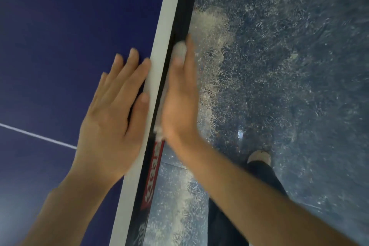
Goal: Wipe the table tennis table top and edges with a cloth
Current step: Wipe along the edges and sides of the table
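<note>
The likeliest slip, as I judge it, is the cloth [179, 51] sliding out from under the right hand [180, 98]: nothing pinches it, it is only pressed flat against the black side edge [180, 16] of the bench [60, 26], so a fast stroke or a lapse in pressure could let it bunch, trail or fall to the speckled floor [289, 56]. The red label [152, 175] on that edge lies just below the palm, and its raised border could snag the cloth's frayed lower end, which shows pale at the heel of the hand. The blur over the right hand also suggests speed, which could make the wipe skip parts of the edge. The left hand [111, 114] lies open on the blue top, all fingers [131, 64] straight and spread a little, the forefinger and thumb reaching onto the white border line [165, 32]; it holds nothing and seems only to steady the person. If it leans too hard there, the bench could shift. The right hand's fingers are straight and close together, pointing along the edge, flat against the cloth, which peeks out beyond the fingertips and below the palm. How much cloth sits under the palm cannot be told.
</note>
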